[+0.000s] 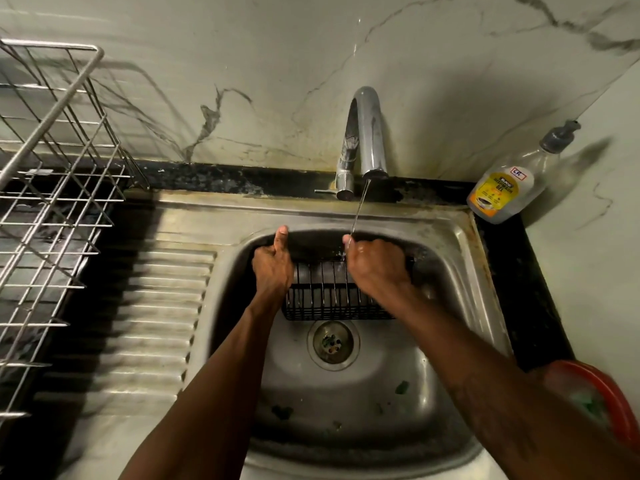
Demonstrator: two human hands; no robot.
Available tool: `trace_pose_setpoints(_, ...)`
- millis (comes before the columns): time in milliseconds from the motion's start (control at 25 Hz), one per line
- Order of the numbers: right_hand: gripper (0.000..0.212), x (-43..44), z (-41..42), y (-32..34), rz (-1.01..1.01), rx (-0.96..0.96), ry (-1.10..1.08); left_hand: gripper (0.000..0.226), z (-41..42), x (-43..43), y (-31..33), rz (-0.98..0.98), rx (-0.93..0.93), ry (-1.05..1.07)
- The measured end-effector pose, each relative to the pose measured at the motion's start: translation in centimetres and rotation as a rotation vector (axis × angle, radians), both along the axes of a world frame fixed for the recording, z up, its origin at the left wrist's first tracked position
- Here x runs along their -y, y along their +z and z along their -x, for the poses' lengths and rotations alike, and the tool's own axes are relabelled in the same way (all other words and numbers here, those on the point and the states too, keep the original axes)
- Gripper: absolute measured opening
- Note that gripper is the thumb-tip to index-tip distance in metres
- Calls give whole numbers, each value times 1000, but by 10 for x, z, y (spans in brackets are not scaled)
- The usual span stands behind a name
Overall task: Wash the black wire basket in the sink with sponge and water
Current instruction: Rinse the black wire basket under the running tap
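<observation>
The black wire basket point(325, 299) sits in the steel sink point(460, 258), held above the drain point(333, 342). My left hand point(273, 268) grips its left end, thumb pointing up toward the sink's back rim. My right hand point(375, 268) grips the basket's back right rim. A thin stream of water point(358, 211) falls from the chrome tap point(363, 140) onto my right hand and the basket. No sponge shows in either hand.
A steel wire dish rack point(52, 209) stands on the left beside the ribbed drainboard point(162, 306). A dishwash gel bottle point(502, 188) stands at the back right corner. A red dish point(602, 400) holding something green sits at the right edge.
</observation>
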State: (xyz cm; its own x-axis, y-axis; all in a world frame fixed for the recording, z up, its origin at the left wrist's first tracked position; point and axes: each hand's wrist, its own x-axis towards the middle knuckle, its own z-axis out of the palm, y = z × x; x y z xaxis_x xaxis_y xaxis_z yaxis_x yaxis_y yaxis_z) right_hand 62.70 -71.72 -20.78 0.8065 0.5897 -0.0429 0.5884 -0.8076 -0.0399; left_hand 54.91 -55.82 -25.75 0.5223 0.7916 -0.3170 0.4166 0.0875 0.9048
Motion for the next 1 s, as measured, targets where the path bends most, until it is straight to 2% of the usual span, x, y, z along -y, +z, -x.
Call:
trace_pose_setpoints(80,48,-41,39,-7,-110,5,91,68,0,0,-4,10,30,5)
trace_pose_setpoints(160,45,-66,57,-11,-111,17,202,66,4,-4,-5,34,62,21)
trace_pose_setpoints(200,52,-62,49,-9,-81,-34,222,65,6,-7,-5,36,64,21)
trace_pose_setpoints(280,81,-30,13,-8,35,-92,139,62,9,-10,-3,61,94,13)
trace_pose_setpoints(360,94,7,-18,-1,107,-42,51,60,11,-12,-2,86,114,8)
trace_pose_setpoints(480,77,16,-26,25,93,-14,107,61,16,-14,-3,125,110,-18)
trace_pose_setpoints(560,64,-1,-18,39,67,47,132,64,22,-16,-1,-44,96,-107)
trace_pose_setpoints(640,55,-15,-11,55,103,80,144,63,22,-4,16,-457,-10,-250)
trace_pose_setpoints(680,52,-20,-8,60,137,95,161,61,16,9,21,-640,16,-352)
trace_pose_setpoints(720,49,-23,-6,64,170,113,170,59,10,26,31,-677,70,-407)
trace_pose_setpoints(800,47,-29,-2,71,146,135,160,59,-7,48,45,-486,112,-309)
trace_pose_setpoints(920,55,-21,-1,79,-115,142,178,56,-20,50,45,-181,90,-160)
trace_pose_setpoints(1000,57,-7,-9,80,-332,-33,197,42,-18,40,34,57,95,-81)
